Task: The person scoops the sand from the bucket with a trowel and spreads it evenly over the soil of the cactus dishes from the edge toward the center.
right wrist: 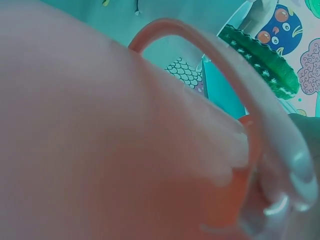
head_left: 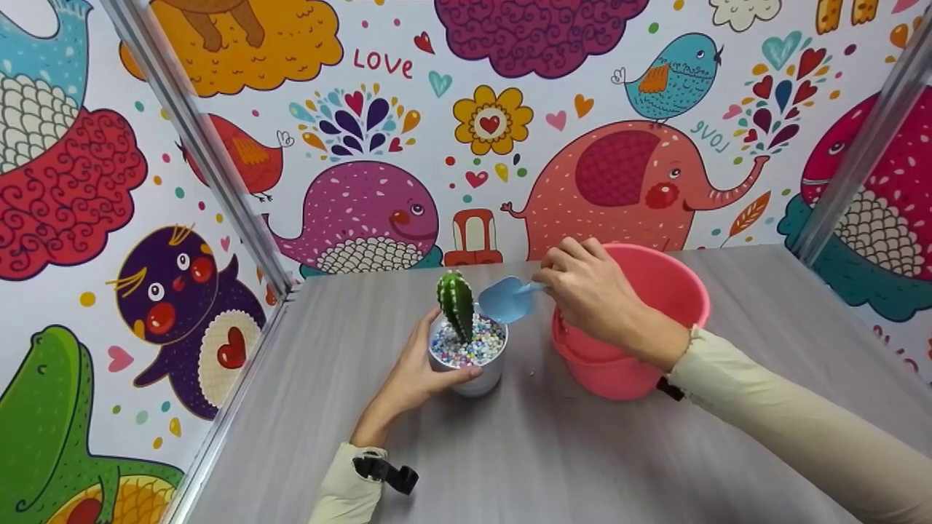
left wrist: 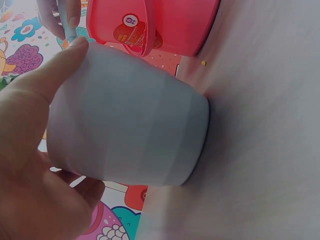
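Note:
A green cactus [head_left: 456,306] stands in a pale grey pot [head_left: 477,384] topped with multicoloured pebbles [head_left: 466,354]. My left hand [head_left: 411,375] grips the pot, thumb on the near side and fingers around the left; the left wrist view shows the pot [left wrist: 125,115] on the table. With my right hand [head_left: 586,284] I hold a small light-blue toy shovel [head_left: 504,300] by its handle. Its scoop is at the pot's right rim, beside the cactus; whether anything lies in it I cannot tell. In the right wrist view the cactus [right wrist: 262,60] shows beyond a curved bucket handle [right wrist: 225,60].
A pink-red bucket [head_left: 655,266] stands right of the pot, under my right forearm, with its inside partly hidden. A tiny yellow bead [left wrist: 203,63] lies on the grey table [head_left: 510,451]. Cartoon-printed walls [head_left: 480,175] with metal posts [head_left: 211,160] close off the back and sides.

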`<state>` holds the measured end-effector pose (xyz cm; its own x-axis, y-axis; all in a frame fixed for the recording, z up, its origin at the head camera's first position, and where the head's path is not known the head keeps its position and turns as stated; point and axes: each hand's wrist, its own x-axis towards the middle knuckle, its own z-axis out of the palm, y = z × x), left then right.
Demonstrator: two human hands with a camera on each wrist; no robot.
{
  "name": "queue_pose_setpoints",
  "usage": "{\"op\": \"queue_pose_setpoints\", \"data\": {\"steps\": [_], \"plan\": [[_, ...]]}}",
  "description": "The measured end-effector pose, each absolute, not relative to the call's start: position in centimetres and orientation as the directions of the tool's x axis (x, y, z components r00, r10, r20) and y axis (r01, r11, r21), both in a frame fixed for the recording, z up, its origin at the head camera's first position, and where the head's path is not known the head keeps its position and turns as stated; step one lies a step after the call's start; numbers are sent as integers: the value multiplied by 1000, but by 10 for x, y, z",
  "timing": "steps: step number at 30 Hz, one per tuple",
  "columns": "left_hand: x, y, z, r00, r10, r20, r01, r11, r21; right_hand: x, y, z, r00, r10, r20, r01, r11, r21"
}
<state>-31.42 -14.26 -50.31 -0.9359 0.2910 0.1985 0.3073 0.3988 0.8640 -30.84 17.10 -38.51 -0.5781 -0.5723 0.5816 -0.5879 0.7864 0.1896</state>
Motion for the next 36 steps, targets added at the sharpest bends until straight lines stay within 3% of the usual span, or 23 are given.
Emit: {"op": "queue_pose_setpoints", "data": {"steps": [8,13,27,36], "plan": [[-314,-142,-503,-937,293,189,303,414,859,-309,174,-389,-537,-598,595,-598,767,232],[-313,-142,-504,-938,288,191,301,407,862,-309,176,-389,-559,-580,592,-589,781,209],[-314,-143,-504,-938,283,200,305,401,863,-304,202,-388,-647,-433,627,-583,811,-42],[-314,-142,-505,-936,280,212,312,384,869,-296,227,-393,-698,-337,632,-524,842,-129]]}}
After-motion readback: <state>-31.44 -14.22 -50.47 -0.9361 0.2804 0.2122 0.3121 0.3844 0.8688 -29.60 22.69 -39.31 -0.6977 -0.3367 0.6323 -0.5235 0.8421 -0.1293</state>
